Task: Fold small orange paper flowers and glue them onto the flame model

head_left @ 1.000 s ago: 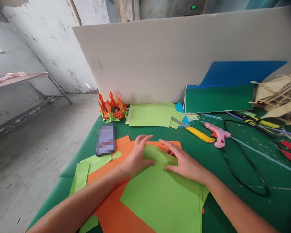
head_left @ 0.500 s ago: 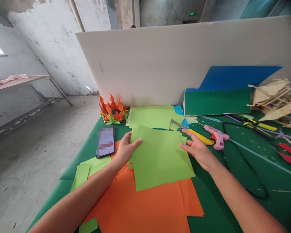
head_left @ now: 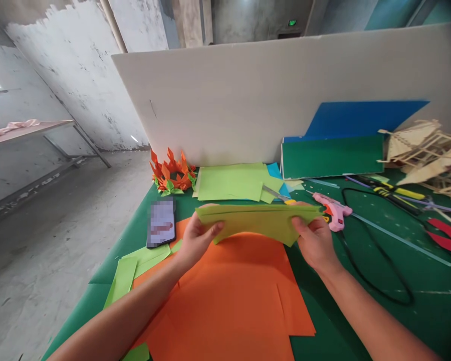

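Observation:
Several sheets of light green paper are held together above the table, tilted up so that their top edges face me. My left hand pinches the left end, thumb on the near side. My right hand grips the right end in the same way, its other fingers mostly hidden behind the paper. Below the held paper lie large orange sheets. A stack of green paper rests farther back, and a yellow utility knife is partly covered by the right hand and the paper.
Left stand a phone, green paper pieces and an orange folded-paper ring. On the right are a pink glue gun with a looping black cord, red-handled scissors and a wooden stick model. A white board rises behind.
The green paper has been lifted off the orange sheets and tilted from nearly flat to edge-on. My right hand has closed on its right end.

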The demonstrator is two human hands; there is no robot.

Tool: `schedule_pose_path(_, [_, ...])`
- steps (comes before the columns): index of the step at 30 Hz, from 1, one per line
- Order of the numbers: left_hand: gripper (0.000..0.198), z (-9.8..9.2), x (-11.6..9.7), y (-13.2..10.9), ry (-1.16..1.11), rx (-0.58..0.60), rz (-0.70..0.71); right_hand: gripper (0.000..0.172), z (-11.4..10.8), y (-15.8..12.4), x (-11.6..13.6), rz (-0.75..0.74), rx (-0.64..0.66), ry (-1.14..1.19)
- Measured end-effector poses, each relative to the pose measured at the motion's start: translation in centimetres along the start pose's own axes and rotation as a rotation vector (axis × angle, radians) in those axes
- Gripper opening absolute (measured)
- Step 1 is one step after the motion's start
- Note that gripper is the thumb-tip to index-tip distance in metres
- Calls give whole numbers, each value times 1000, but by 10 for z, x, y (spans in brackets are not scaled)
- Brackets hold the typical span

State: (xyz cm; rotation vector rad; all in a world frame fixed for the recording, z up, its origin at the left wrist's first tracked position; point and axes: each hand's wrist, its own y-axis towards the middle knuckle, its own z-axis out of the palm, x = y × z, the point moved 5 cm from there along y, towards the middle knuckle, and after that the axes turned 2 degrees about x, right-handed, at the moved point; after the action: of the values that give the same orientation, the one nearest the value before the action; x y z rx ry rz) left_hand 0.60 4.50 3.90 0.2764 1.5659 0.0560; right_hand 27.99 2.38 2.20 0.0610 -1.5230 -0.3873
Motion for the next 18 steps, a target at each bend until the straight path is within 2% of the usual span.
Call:
schedule_pose_path(4, [42,6,12,-4,72,46,-140,51,12,-1,-15,87,133,-51])
schedule_pose_path(8, [41,13,18,-4,71,117,-168,52,17,-3,-24,168,172,-52])
schedule_pose_path(13, [42,6,15,2,62,22,-170,49,13,-4,-17,95,179,-38])
schedule_pose_path(18, [44,5,24,0,44,38,-274,39,16,-4,-22,124,283,-174])
